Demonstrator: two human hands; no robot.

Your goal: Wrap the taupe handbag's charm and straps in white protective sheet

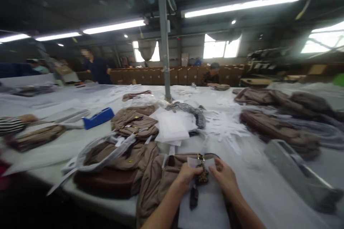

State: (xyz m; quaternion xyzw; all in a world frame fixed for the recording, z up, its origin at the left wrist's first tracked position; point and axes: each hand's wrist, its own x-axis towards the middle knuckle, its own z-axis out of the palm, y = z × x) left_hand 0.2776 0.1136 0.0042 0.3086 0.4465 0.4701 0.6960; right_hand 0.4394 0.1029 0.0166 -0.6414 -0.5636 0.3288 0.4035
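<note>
Close to the viewer, at the near edge of a long white worktop (268, 193), lies a brown garment (161, 182) with a pale sheet (206, 200) laid over it. Both of the person's hands meet on a small leopard-patterned tag (202, 176) on top of it. The left hand (188, 175) is curled, its fingers pinching the tag from the left; the right hand (224, 177) is partly closed, with fingertips touching the tag from the right. A dark strip (193, 197) hangs below the tag. Just left sits a heap of brown garments (118, 164) with white straps across it. Behind are white paper sheets (172, 127), a blue tape dispenser (98, 117) and more brown garments (279, 128) on the right. Another person's striped sleeve (10, 126) rests far left.
</note>
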